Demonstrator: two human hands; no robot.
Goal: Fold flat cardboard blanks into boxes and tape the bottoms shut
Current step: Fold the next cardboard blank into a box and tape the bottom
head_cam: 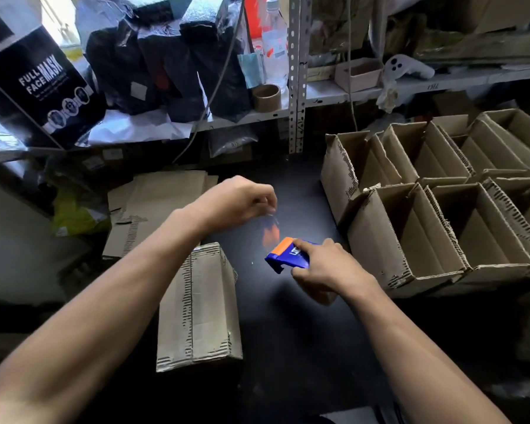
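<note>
A dark table top [288,332] stands before a grey metal shelf rack [297,71] (its upright has many holes). Daylight enters from a window [58,22] at upper left.

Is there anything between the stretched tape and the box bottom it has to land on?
Nothing visible. The left hand pinches the clear tape pulled from the blue dispenser gripped by the right hand. Only bare dark table separates it from the folded box at lower left.

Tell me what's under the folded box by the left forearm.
The folded box lies on the black tabletop, seam up. Whatever sits beneath it is covered and cannot be seen.
</note>
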